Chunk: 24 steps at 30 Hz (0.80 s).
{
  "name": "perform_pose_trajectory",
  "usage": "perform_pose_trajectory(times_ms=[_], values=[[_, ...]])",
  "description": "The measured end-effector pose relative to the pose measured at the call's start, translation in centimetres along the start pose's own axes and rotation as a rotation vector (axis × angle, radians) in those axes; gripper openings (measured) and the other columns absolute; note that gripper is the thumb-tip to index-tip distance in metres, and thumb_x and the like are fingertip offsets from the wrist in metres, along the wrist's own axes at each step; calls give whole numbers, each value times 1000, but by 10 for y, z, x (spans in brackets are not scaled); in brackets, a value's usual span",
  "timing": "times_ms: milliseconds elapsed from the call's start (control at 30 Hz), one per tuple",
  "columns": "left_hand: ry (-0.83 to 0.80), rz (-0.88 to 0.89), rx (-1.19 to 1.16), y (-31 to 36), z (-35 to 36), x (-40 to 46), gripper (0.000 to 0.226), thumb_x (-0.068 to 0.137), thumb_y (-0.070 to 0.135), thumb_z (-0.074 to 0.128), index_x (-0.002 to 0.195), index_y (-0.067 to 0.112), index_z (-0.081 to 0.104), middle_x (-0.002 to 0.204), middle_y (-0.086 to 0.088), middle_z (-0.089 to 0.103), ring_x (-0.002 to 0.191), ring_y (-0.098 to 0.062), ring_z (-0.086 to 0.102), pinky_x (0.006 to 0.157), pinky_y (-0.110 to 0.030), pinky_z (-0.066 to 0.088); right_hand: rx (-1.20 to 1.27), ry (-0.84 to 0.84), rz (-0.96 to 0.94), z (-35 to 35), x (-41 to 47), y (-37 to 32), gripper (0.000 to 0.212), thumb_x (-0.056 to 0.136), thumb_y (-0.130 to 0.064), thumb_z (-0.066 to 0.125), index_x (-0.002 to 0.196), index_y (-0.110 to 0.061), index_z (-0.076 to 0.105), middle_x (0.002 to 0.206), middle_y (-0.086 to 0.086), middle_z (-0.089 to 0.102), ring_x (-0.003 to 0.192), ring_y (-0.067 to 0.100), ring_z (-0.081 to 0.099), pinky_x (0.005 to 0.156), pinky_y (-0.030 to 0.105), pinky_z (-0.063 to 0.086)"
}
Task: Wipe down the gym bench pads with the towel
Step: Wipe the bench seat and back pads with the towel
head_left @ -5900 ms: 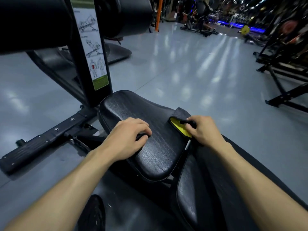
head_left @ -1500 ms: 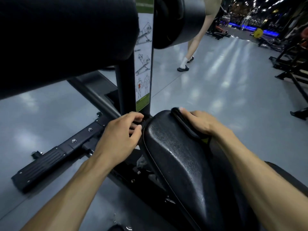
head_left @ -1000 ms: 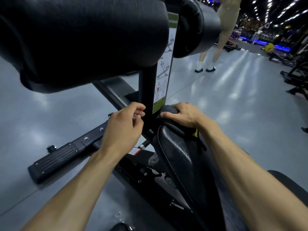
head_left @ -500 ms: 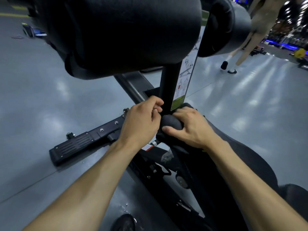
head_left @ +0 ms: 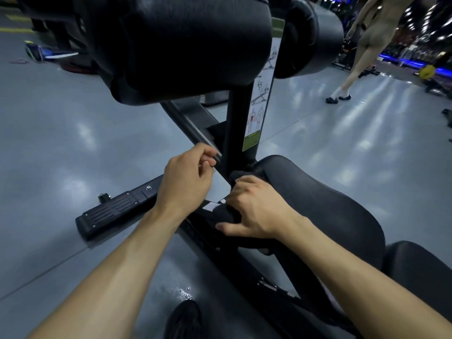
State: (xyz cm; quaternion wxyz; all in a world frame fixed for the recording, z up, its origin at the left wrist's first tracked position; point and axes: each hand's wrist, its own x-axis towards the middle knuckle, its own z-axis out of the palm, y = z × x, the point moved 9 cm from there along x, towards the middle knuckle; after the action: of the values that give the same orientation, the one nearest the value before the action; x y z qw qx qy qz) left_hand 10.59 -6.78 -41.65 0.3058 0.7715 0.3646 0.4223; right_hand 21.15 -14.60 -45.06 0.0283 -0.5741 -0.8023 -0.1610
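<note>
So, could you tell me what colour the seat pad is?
Black seat pad, seen in the head view.

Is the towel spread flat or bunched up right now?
Bunched: the dark towel is wadded in the right hand against the black seat pad's front edge.

Two hands (head_left: 188,178) (head_left: 254,209), one dark towel (head_left: 226,214), two roller pads (head_left: 186,45) (head_left: 315,37), one seat pad (head_left: 318,206), one instruction sticker (head_left: 259,104)
</note>
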Motion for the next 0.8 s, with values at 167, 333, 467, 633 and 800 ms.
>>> perform_pose_trajectory(times_ms=[167,333,467,633,800], values=[[-22,-2,-2,-4,5,1,28,94,6,54,107,26,68,91,18,71,87,-2,70,88,-35,58,44,5,-36,0,-5,13,55,85,-66,57,74,-13,68,80,-2,69,90,18,64,110,33,37],[-34,-14,-2,-8,5,2,29,95,8,54,108,29,68,93,18,71,88,-1,69,89,-34,58,293,88,439,-18,24,95,54,85,-69,59,62,-21,49,56,-5,52,58,18,52,57,32,37],[-26,-17,10,-10,3,7,29,96,8,54,106,31,68,93,18,71,88,-1,69,89,-33,58,255,104,340,-15,23,83,53,84,-70,58,64,-20,54,63,-4,58,65,18,54,70,39,48],[-68,-7,24,-4,16,9,27,96,10,53,109,27,69,93,17,71,88,-2,69,87,-35,59,4,-42,30,6,14,24,57,82,-71,52,70,-17,67,77,-2,69,91,16,64,113,36,34],[-61,5,-3,11,16,1,28,95,8,53,109,24,70,92,15,72,84,-5,70,84,-37,60,-53,-92,-30,14,-6,-13,52,72,-63,63,69,-12,74,65,7,66,79,27,63,106,39,41]])
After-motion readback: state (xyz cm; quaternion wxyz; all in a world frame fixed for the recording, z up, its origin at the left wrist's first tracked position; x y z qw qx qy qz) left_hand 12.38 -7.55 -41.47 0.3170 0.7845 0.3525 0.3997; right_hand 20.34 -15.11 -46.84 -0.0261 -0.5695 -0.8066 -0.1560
